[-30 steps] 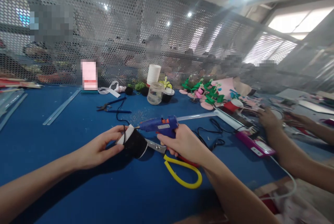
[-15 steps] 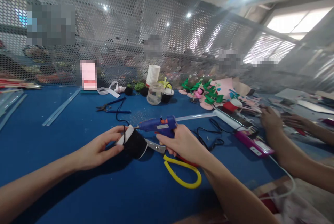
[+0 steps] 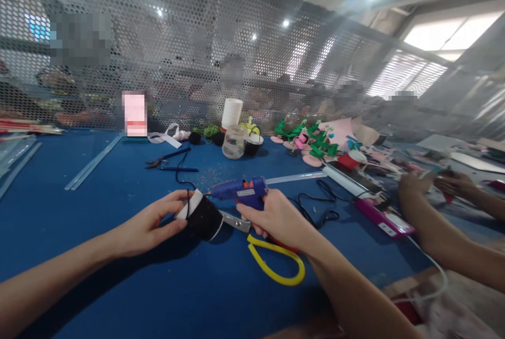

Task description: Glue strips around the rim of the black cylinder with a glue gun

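Note:
My left hand [image 3: 161, 223] grips a small paper cup [image 3: 204, 218] by its white end; the cup lies tilted and its side is wrapped in black. A black cord [image 3: 182, 165] runs over the cup's white part and out onto the table. In my right hand [image 3: 282, 220] is a blue hot glue gun [image 3: 240, 189], its nozzle touching or very near the cup's upper edge. A clear glue stick [image 3: 295, 177] sticks out of the gun's back. Beneath the gun and my right hand lie scissors [image 3: 278, 270] with yellow handles, their blades partly hidden behind the cup.
Pliers [image 3: 169, 161], a clear plastic jar [image 3: 234, 142] and stacked paper cups [image 3: 232, 112] stand or lie ahead. Green and pink craft pieces [image 3: 311, 141] are heaped at right, near a purple power strip [image 3: 384, 218]. Another person's hands [image 3: 416, 186] work at far right. A perforated metal screen [image 3: 189, 39] rises behind.
My hands, the cup and the glue gun hold nearly the same place. The other person's hands at right have shifted slightly.

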A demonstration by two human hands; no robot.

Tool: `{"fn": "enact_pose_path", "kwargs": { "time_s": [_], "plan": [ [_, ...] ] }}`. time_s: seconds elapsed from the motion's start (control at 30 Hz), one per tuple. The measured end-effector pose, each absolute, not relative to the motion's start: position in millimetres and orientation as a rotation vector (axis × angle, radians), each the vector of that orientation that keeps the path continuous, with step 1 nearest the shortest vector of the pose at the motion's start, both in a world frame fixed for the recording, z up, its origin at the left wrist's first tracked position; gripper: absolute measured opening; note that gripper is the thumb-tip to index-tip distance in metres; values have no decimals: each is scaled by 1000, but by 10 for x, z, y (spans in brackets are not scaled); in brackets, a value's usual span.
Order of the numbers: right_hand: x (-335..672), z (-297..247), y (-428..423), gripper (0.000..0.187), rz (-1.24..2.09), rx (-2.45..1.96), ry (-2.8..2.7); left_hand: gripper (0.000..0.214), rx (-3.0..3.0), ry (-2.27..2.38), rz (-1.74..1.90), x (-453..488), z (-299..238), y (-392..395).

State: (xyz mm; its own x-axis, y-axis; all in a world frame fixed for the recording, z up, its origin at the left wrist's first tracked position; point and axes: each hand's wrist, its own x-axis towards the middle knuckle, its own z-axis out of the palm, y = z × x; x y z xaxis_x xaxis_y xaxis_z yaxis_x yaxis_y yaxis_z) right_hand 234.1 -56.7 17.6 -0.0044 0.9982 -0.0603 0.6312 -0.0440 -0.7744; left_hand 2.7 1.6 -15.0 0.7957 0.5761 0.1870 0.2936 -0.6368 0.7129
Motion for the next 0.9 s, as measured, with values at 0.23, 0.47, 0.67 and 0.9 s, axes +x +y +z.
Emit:
{"fn": "enact_pose_path", "kwargs": {
  "time_s": [0.23, 0.47, 0.67, 0.9],
  "plan": [
    [2324, 207, -618, 26, 902, -1728, -1667, 21, 2288, 647, 503, 28, -135, 12],
    [2321, 203, -670, 29, 857, -1637, -1736, 22, 2280, 663, 518, 16, -163, 15],
    [2275, 229, -714, 22, 947, -1606, -1704, 21, 2278, 706, 510, 13, -181, 21],
    [2256, 132, -754, 17, 895, -1623, -1762, 21, 2287, 699, 504, 18, -154, 20]
  ]
}}
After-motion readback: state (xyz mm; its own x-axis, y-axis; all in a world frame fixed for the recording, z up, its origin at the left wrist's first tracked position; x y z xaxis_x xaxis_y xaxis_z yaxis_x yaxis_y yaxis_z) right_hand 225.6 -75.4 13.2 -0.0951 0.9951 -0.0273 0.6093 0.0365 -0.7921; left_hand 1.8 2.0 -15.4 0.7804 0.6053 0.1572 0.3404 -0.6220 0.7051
